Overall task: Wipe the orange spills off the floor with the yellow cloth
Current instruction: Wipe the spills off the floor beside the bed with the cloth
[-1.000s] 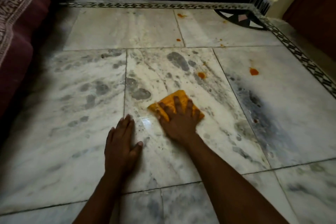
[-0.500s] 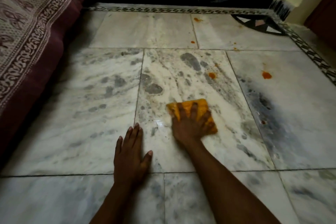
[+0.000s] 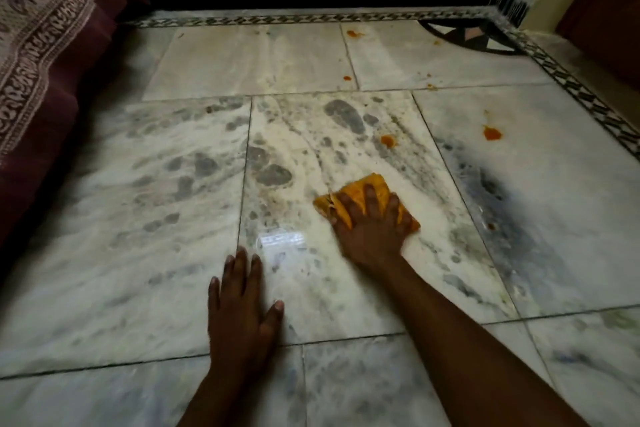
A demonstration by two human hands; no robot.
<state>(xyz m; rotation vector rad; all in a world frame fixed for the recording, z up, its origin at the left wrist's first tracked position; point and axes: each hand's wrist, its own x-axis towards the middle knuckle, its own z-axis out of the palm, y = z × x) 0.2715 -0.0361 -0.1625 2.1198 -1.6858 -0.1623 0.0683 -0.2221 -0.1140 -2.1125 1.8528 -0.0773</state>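
Since a moment ago the right hand (image 3: 372, 229) has slid the yellow cloth (image 3: 374, 189) a little toward the right across the same marble tile, while the left hand (image 3: 239, 308) stays planted where it was. That right hand lies flat on the folded cloth with its fingers (image 3: 370, 199) spread and nearly straight, pressing down, not gripping, which I take to be the way to put weight through the whole pad as it rubs. The left hand rests palm down on the floor (image 3: 138, 253) just beside a tile joint, fingers straight and close together, thumb out; it looks like a prop for someone leaning low and forward.

No orange shows around the cloth. Ahead of it, still untouched, sits the nearest orange spill (image 3: 388, 140) on the same tile. A brighter blob (image 3: 491, 133) lies on the next tile to the right, and smaller spots (image 3: 347, 77) and a smear (image 3: 353, 34) sit farther off near the patterned border (image 3: 277, 20). So most of the work is still to come, by my reckoning.

A maroon printed bedcover (image 3: 45, 55) hangs down at the left, well apart from the wiping.
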